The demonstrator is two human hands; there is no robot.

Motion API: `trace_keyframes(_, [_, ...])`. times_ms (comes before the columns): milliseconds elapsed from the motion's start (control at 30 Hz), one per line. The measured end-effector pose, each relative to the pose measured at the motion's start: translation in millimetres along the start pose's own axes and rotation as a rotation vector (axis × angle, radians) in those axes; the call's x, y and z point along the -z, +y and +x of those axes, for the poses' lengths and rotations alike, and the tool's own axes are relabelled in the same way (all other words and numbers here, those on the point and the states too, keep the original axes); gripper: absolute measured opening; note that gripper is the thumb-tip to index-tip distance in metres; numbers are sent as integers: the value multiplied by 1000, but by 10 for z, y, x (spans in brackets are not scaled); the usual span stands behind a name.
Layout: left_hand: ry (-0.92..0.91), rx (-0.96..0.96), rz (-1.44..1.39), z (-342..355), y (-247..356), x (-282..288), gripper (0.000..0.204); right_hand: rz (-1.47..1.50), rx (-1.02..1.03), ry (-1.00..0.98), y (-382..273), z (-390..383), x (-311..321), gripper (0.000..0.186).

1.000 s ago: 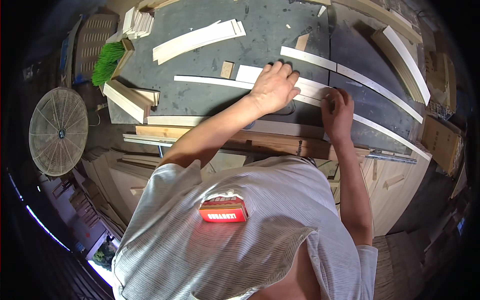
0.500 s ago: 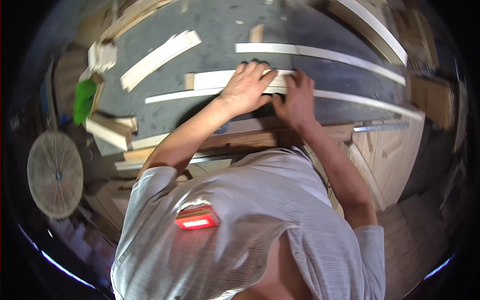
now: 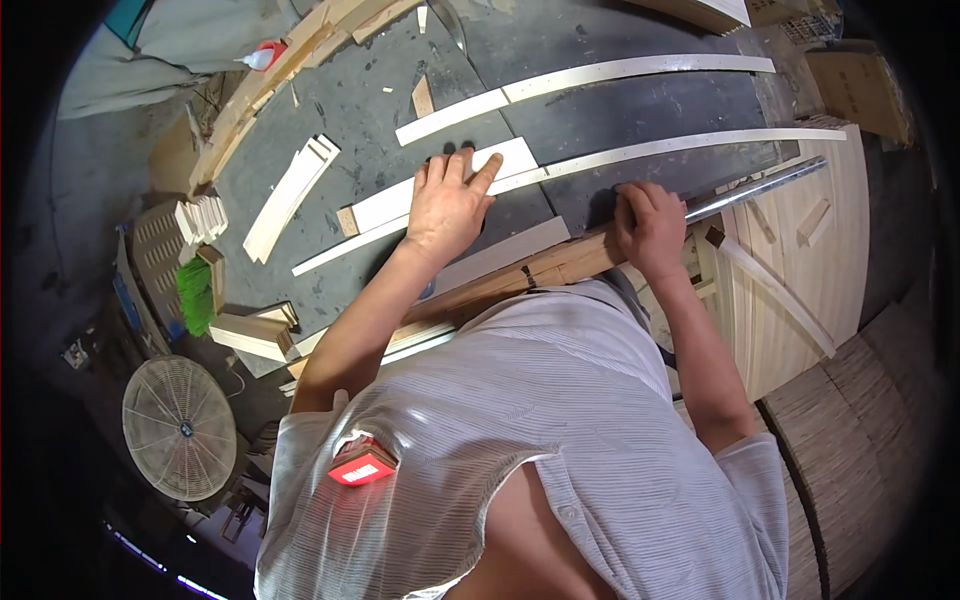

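Observation:
My left hand (image 3: 449, 209) lies with spread fingers on a short white board (image 3: 385, 200) and a long thin white strip (image 3: 630, 148) beside it. A small tan block (image 3: 347, 222) sits at that board's left end. My right hand (image 3: 651, 225) is curled at the near edge of the dark bench (image 3: 590, 115), just left of a shiny metal bar (image 3: 760, 185); what is within the fingers is hidden. A second long strip (image 3: 640, 70) lies farther back.
Stacked pale strips (image 3: 290, 200) lie at left, near green bristles (image 3: 195, 295) and wood stacks (image 3: 255, 335). A fan (image 3: 180, 428) stands lower left. Wooden rails (image 3: 245, 120) line the far left. Cardboard (image 3: 855, 95) and large panels (image 3: 800, 280) are at right.
My right hand has left the white boards and moved toward the near bench edge, apart from my left hand, which stays on them. The view has swung, showing the bench more obliquely.

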State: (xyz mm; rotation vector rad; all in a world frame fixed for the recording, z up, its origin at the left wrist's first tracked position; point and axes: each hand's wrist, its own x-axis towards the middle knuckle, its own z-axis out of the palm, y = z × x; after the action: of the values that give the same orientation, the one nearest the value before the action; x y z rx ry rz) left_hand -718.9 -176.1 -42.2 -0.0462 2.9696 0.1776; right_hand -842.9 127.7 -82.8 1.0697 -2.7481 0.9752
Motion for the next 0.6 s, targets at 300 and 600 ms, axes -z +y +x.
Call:
trace_keyframes(300, [-56, 21, 82, 25, 107, 23, 58, -26, -2, 29, 3, 4, -81, 12])
trace_keyframes(600, [-9, 4, 72, 37, 127, 23, 61, -44, 9, 94, 50, -56, -121, 10])
